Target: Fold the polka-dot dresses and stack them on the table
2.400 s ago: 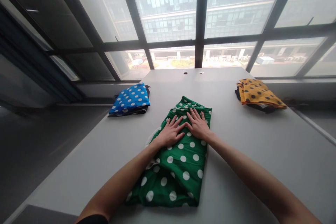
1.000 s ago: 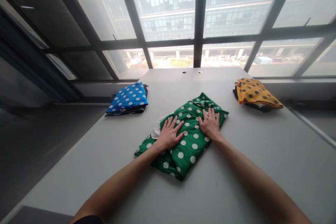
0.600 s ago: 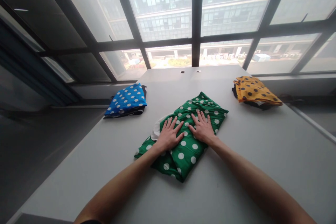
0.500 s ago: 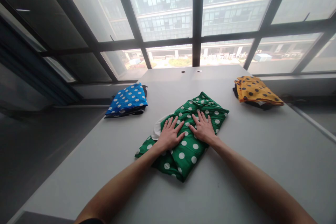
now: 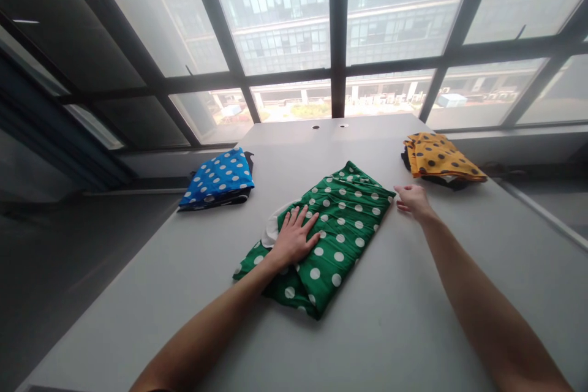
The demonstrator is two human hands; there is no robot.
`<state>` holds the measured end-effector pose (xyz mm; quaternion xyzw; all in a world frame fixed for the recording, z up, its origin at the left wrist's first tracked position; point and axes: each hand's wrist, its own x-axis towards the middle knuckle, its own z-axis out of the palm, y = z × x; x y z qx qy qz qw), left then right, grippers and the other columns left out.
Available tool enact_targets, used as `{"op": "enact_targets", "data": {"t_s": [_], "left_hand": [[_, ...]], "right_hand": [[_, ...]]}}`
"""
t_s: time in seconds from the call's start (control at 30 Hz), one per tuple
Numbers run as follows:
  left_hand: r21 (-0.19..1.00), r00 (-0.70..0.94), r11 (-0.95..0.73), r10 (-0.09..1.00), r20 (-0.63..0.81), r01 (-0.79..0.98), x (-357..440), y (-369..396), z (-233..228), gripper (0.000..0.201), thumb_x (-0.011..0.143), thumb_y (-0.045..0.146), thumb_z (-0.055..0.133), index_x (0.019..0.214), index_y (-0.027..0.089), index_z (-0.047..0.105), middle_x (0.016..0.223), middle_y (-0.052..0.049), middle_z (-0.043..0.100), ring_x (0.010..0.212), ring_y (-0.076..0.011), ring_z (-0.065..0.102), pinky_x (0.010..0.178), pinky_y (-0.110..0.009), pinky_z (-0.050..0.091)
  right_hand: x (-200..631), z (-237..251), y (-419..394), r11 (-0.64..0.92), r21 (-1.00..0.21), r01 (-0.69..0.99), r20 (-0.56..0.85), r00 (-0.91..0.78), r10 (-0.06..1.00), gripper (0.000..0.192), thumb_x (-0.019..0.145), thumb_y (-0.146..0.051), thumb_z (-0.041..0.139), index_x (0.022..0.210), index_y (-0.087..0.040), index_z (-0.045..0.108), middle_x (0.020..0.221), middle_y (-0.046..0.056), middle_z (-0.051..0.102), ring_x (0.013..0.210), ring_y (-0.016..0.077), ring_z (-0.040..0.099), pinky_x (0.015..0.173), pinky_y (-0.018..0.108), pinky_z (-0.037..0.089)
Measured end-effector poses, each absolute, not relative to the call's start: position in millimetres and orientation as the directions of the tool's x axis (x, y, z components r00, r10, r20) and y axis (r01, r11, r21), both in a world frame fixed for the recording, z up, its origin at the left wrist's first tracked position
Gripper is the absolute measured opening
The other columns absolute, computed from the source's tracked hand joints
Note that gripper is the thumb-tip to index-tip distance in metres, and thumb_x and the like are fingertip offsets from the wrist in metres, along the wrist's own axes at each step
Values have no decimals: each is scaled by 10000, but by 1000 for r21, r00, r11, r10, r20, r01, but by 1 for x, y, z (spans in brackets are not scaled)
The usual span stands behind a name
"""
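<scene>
A folded green cloth with white dots [image 5: 342, 226] lies slanted in the middle of the grey table [image 5: 413, 306]. My left hand [image 5: 294, 236] rests flat on its left part, fingers spread. A white lining shows just beyond that hand. My right hand [image 5: 413, 201] is off the cloth, at its far right corner, fingers loosely curled and holding nothing.
A folded blue cloth with white dots [image 5: 218, 176] lies at the table's left edge on something dark. A folded yellow cloth with dark dots [image 5: 436, 156] lies at the far right on a dark item. Large windows stand behind the table.
My right hand has slid off the green cloth to the right and now sits beside its far right corner. The left hand has stayed pressed on the cloth.
</scene>
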<state>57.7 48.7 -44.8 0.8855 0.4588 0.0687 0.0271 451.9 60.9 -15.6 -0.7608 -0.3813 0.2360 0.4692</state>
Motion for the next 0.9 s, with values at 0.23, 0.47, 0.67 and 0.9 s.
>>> {"op": "enact_targets", "data": {"t_s": [0.23, 0.47, 0.67, 0.9], "left_hand": [[116, 569, -580, 814, 111, 806, 57, 50, -45, 651, 1040, 626, 426, 1623, 337, 417, 1729, -56, 288, 1595, -370, 211, 1284, -597, 190], [106, 571, -582, 813, 114, 806, 57, 50, -45, 646, 1040, 620, 436, 1618, 331, 427, 1722, -63, 306, 1589, -366, 235, 1283, -585, 206], [122, 568, -581, 813, 125, 805, 59, 48, -42, 632, 1038, 586, 478, 1608, 315, 449, 1720, -81, 306, 1586, -371, 245, 1282, -587, 204], [163, 557, -555, 830, 40, 816, 60, 48, -30, 657, 1027, 595, 487, 1602, 279, 465, 1720, -127, 292, 1596, -387, 202, 1282, -602, 172]], "right_hand": [[475, -12, 55, -449, -892, -47, -445, 262, 856, 359, 1046, -435, 500, 938, -125, 644, 919, 190, 725, 865, 257, 755, 797, 409, 626], [453, -21, 62, -339, -907, -251, -379, 133, 916, 351, 1028, -443, 555, 885, -151, 687, 827, 120, 741, 813, 228, 717, 724, 353, 630], [428, -36, 67, -256, -920, -297, -330, 230, 916, 239, 814, -241, 802, 1019, -133, 744, 909, 92, 788, 752, 215, 725, 648, 315, 632], [418, -51, 81, -86, -923, -375, -274, 484, 831, 165, 775, -119, 752, 934, -153, 726, 857, 25, 785, 744, 154, 715, 668, 220, 616]]}}
